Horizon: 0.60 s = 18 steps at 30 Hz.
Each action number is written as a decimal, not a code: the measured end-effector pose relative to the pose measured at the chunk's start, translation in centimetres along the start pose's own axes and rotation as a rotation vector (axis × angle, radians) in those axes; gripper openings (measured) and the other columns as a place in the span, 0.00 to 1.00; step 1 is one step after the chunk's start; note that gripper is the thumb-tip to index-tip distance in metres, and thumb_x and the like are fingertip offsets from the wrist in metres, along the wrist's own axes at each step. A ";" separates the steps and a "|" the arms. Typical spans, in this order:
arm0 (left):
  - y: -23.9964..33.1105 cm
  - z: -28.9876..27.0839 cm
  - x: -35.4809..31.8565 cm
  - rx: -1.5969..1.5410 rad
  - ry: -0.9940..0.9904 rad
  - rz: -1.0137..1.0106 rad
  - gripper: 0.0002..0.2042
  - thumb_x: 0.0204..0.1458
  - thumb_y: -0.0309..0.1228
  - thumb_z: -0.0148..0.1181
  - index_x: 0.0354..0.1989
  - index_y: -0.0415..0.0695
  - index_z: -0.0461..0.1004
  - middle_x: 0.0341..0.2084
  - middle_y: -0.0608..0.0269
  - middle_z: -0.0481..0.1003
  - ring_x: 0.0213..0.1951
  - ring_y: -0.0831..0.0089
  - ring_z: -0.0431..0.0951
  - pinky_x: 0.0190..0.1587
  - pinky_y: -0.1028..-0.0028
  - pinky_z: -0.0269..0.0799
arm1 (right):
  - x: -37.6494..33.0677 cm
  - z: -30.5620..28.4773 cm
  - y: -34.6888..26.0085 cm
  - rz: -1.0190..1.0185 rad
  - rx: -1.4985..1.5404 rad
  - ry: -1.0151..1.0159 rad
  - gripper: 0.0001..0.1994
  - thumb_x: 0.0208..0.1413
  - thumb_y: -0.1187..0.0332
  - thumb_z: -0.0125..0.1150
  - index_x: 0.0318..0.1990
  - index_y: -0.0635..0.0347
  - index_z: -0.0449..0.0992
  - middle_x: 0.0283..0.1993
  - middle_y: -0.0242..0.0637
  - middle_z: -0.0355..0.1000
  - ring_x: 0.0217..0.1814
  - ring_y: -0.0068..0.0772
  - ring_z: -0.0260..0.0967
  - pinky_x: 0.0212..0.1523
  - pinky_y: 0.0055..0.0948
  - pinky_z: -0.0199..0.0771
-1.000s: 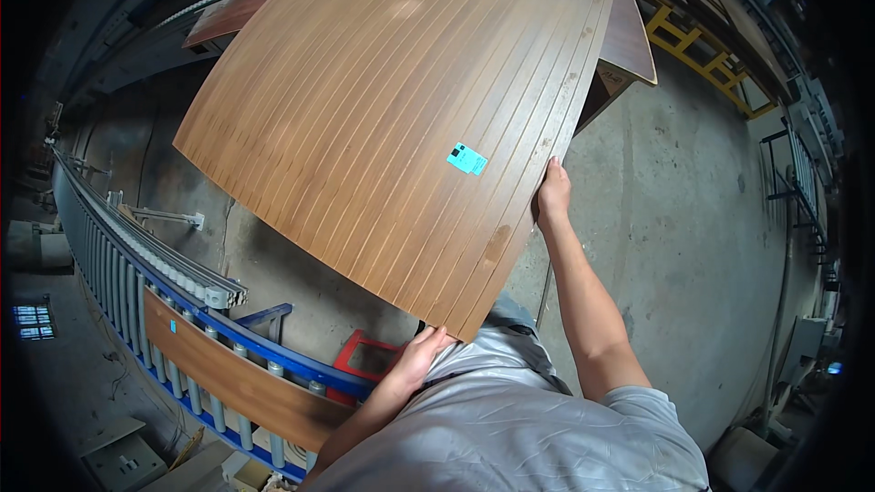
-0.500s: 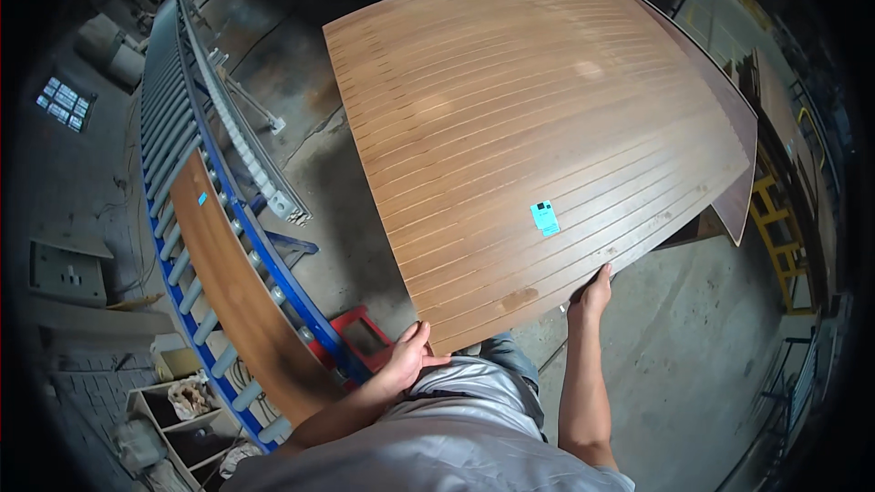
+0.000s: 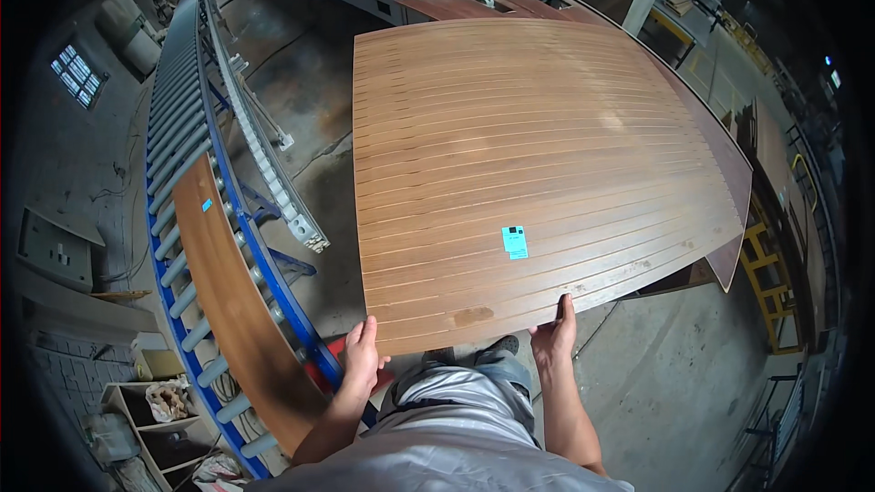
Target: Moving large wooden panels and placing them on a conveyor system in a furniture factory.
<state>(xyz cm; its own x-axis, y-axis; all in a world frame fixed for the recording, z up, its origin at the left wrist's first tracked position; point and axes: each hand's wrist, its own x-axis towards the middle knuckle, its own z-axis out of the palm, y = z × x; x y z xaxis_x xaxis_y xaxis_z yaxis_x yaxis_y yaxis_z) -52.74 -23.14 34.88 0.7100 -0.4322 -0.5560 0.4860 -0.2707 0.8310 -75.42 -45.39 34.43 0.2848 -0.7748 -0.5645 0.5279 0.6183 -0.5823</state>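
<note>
- Out over the concrete floor, in front of the person, the grooved brown panel is sitting, its near edge reaching to the person's waist.
- Its underside is facing away from me, so whatever is carrying its far end is staying hidden; I'm seeing a darker sheet poking out past its right edge. Can't tell whether the two are touching there.
- A turquoise label is sitting on its top face; print is coming out too small to read.
- A dark smudge is showing near the front edge; can't tell if it's a stain or wear.
- Left arm is partly covering a narrow brown board that's lying on the roller conveyor at left; its near end is going out of sight.
- Something red is peeking out behind the conveyor rail, mostly blocked.
- Left hand: part-closed, grasping the near left corner, thumb lying along the side edge, fingers partly going under.
- Right hand: part-closed, grasping the near edge further right, palm up, thumb showing at the rim, fingertips hiding beneath.
</note>
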 end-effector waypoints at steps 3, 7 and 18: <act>3.0 -0.8 0.2 0.006 -0.022 0.047 0.18 0.62 0.45 0.47 0.37 0.39 0.71 0.19 0.65 0.71 0.11 0.79 0.66 0.09 0.81 0.56 | -1.2 2.6 -0.6 -0.010 0.014 0.009 0.18 0.60 0.52 0.50 0.52 0.50 0.69 0.47 0.32 0.73 0.46 0.31 0.74 0.35 0.34 0.79; 7.4 -2.2 1.4 0.067 0.002 0.115 0.16 0.62 0.41 0.47 0.34 0.39 0.72 0.17 0.66 0.70 0.11 0.81 0.65 0.09 0.82 0.55 | -1.3 4.5 -0.9 0.011 -0.041 -0.132 0.18 0.59 0.55 0.52 0.51 0.55 0.69 0.47 0.37 0.73 0.45 0.39 0.76 0.41 0.43 0.81; 16.3 -6.2 6.6 0.177 0.046 0.323 0.14 0.60 0.39 0.49 0.36 0.39 0.74 0.18 0.66 0.73 0.14 0.82 0.69 0.12 0.82 0.59 | 0.3 10.5 -0.9 0.254 -0.110 -0.512 0.24 0.58 0.73 0.50 0.61 0.72 0.55 0.53 0.56 0.67 0.48 0.53 0.73 0.42 0.46 0.83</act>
<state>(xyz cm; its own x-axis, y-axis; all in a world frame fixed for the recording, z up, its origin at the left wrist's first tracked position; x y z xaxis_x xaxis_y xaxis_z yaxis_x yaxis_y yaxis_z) -36.99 -25.00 44.65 0.8367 -0.4815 -0.2611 0.1399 -0.2729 0.9518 -67.36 -47.56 40.95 0.7566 -0.5488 -0.3554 0.3141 0.7818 -0.5386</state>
